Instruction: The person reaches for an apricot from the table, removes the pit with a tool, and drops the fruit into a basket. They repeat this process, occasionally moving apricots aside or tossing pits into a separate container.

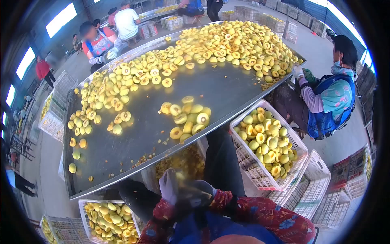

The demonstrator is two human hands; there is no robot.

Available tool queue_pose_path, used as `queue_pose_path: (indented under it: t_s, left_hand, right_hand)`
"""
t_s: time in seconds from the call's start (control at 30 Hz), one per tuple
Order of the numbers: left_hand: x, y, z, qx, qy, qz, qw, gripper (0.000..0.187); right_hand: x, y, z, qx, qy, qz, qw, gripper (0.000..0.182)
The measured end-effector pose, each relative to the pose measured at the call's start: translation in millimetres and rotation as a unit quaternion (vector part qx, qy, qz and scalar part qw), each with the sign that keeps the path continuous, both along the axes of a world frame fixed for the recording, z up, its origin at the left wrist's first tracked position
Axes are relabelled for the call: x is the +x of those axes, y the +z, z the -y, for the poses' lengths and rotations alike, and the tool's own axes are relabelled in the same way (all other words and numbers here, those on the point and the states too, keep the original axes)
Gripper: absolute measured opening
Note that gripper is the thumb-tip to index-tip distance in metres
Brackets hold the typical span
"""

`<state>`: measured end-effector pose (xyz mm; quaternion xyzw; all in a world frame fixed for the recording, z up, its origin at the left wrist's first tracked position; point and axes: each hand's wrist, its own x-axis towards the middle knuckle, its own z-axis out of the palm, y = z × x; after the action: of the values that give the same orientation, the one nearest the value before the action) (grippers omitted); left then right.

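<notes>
My left hand (168, 188), in a pale lilac glove, is held low over my lap, just beyond the metal table's (162, 107) near edge. Close to its right is my right hand (206, 188), also gloved and partly covered by a dark blur between the two. Motion smears the fingers, so any held thing cannot be made out. Beneath the hands is a container of yellowish-brown scraps (189, 162). On the tabletop ahead lies a small group of halved yellow fruit (189, 118), peach-like, some cut side up showing brown centres.
A large heap of fruit halves (227, 44) spreads along the table's far side. A full white crate (264, 185) stands at my right, another crate (83, 207) at my left. Co-workers sit at right (333, 93) and far left (97, 44). Stacked crates (308, 185) stand at lower right.
</notes>
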<state>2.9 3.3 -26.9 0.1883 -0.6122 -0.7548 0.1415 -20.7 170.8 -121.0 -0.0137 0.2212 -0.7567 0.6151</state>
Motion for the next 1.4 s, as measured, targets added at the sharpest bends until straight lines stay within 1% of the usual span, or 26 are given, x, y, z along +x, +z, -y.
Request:
queue_pose_path:
  t_s: [0.07,0.13,0.17,0.23,0.3,0.33,0.37,0.4,0.43,0.47,0.5,0.57,0.63,0.67,0.7,0.73,0.77,0.8,0.9,1.0,1.07,1.13,1.2,1.3,1.37,1.4]
  left_hand:
    - [1.0,24.2,-4.8,0.016,0.037,0.018,0.999,0.032]
    - [-0.7,28.6,-5.4,-0.014,0.083,0.025,0.996,0.032]
    - [0.9,28.1,-2.4,-0.130,0.097,0.027,0.986,0.033]
    - [6.5,26.4,9.0,-0.354,0.121,0.026,0.927,0.034]
    - [13.0,23.3,20.6,0.010,0.263,-0.005,0.965,0.037]
    - [25.1,32.2,33.2,-0.192,0.246,0.034,0.949,0.035]
    - [37.9,50.0,44.2,-0.160,0.277,0.079,0.944,0.035]
    - [60.6,42.5,75.6,-0.366,0.232,0.025,0.901,0.030]
    - [78.9,57.8,85.8,-0.394,0.293,0.190,0.850,0.028]
    - [116.9,31.4,122.4,-0.551,0.282,0.325,0.716,0.034]
    - [126.9,65.8,129.0,-0.451,0.189,0.458,0.743,0.045]
    - [153.2,53.7,130.9,-0.625,0.166,0.548,0.531,0.051]
    - [149.3,54.7,131.2,-0.537,0.121,0.353,0.757,0.045]
    - [122.2,76.1,101.5,-0.346,0.089,0.234,0.904,0.040]
    - [104.8,72.8,87.3,-0.212,0.018,0.166,0.963,0.039]
    - [94.5,48.2,83.1,-0.278,-0.026,0.143,0.949,0.039]
    - [68.9,68.6,52.1,-0.217,-0.043,0.095,0.971,0.039]
    - [59.7,50.7,45.0,-0.102,-0.076,0.120,0.985,0.035]
    - [27.8,67.0,25.7,-0.117,-0.178,0.107,0.971,0.030]
    - [20.8,40.6,22.2,-0.112,-0.157,0.099,0.976,0.024]
    - [22.5,32.0,21.3,-0.120,-0.159,0.081,0.977,0.022]
    - [13.9,39.8,18.2,-0.130,-0.178,0.039,0.975,0.021]
    - [12.0,30.3,24.8,-0.235,-0.237,0.070,0.940,0.020]
    - [-3.6,40.1,20.7,-0.265,-0.248,0.099,0.927,0.021]
    - [-5.5,38.8,19.9,-0.256,-0.231,0.147,0.927,0.027]
    - [-9.0,41.7,20.9,-0.275,-0.229,0.160,0.920,0.027]
  right_hand:
    - [1.5,-2.4,5.0,0.012,0.009,0.012,1.000,0.076]
    - [3.9,-18.7,13.0,0.044,0.004,-0.091,0.995,0.074]
    - [5.1,-21.7,16.6,0.049,-0.008,-0.114,0.992,0.072]
    - [-6.0,8.2,24.8,-0.027,-0.016,-0.026,0.999,0.062]
    - [-24.9,61.1,34.1,-0.130,0.042,0.083,0.987,0.049]
    - [-26.8,63.8,38.4,-0.250,0.078,0.166,0.951,0.044]
    - [-27.9,103.4,29.7,-0.116,-0.031,0.025,0.992,0.035]
    - [-28.9,143.3,21.1,0.066,-0.097,-0.121,0.986,0.028]
    - [-36.3,143.8,17.7,0.068,-0.095,-0.089,0.989,0.028]
    - [-36.7,141.6,16.8,0.070,-0.088,-0.052,0.992,0.028]
    - [-38.8,142.5,15.0,0.070,-0.061,-0.006,0.996,0.028]
    - [-42.8,144.7,11.3,0.078,-0.011,0.089,0.993,0.028]
    - [-46.9,121.0,19.1,0.106,0.011,-0.001,0.994,0.030]
    - [-47.8,111.2,21.5,0.039,0.066,0.143,0.987,0.031]
    - [-48.0,116.6,21.4,0.056,0.103,0.114,0.987,0.031]
    - [-47.5,127.9,21.7,0.072,0.133,0.083,0.985,0.032]
    - [-48.3,138.3,21.7,0.086,0.160,0.050,0.982,0.032]
    - [-41.7,142.0,18.3,0.143,0.116,-0.038,0.982,0.031]
    - [-40.6,131.8,13.3,0.064,0.143,0.077,0.985,0.033]
    - [-32.9,107.9,3.5,0.078,0.046,-0.032,0.995,0.032]
    - [-30.6,82.6,2.2,-0.019,0.055,0.040,0.998,0.033]
    - [-35.6,68.8,3.9,-0.201,0.130,0.233,0.942,0.037]
    - [-38.1,89.6,-1.9,-0.034,0.134,0.198,0.971,0.036]
    - [-50.1,95.4,-1.6,-0.091,0.161,0.234,0.955,0.031]
    - [-50.7,117.4,-4.6,-0.031,0.134,0.198,0.970,0.030]
    - [-48.8,103.9,-3.3,0.115,0.079,0.021,0.990,0.031]
